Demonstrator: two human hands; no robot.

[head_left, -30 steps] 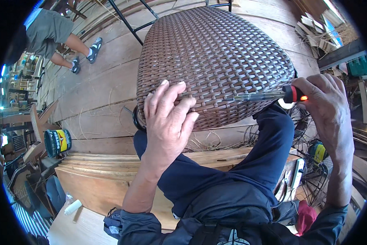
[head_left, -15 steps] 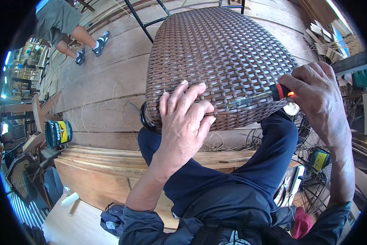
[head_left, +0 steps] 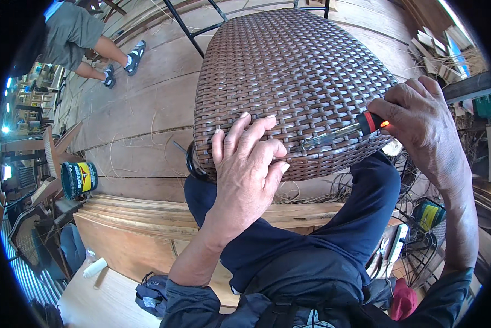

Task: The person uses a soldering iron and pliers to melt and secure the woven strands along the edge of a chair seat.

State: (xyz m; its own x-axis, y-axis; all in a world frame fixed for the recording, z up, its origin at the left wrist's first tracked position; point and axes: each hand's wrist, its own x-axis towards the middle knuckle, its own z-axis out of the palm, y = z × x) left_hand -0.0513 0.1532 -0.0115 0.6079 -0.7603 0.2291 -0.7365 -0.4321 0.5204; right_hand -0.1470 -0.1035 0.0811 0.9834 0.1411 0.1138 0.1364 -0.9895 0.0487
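In front of me a brown woven wicker chair seat [head_left: 289, 65] lies tilted over my knees, with thin black metal legs at its far side. My left hand [head_left: 247, 164] rests on its near edge, fingers apart and slightly bent, pressing on the weave. Closed round the handle of a soldering iron [head_left: 338, 133] is my right hand [head_left: 420, 117], at the seat's right corner. The iron has a black handle with a red band, a glowing orange light and a shiny metal barrel. Its tip points left and touches or nearly touches the strands beside my left thumb.
Stacked planks [head_left: 136, 210] run across in front of me. A green tub [head_left: 77, 179] stands at left. Pliers [head_left: 382, 252] and a white power strip [head_left: 398, 243] lie by my right thigh, near tangled dark strands [head_left: 420, 229]. Another person's legs [head_left: 111, 52] show at far left.
The soldering iron and my right hand have shifted slightly left and down. My left hand stays nearly in place on the weave. The other person's rear foot has moved a little.
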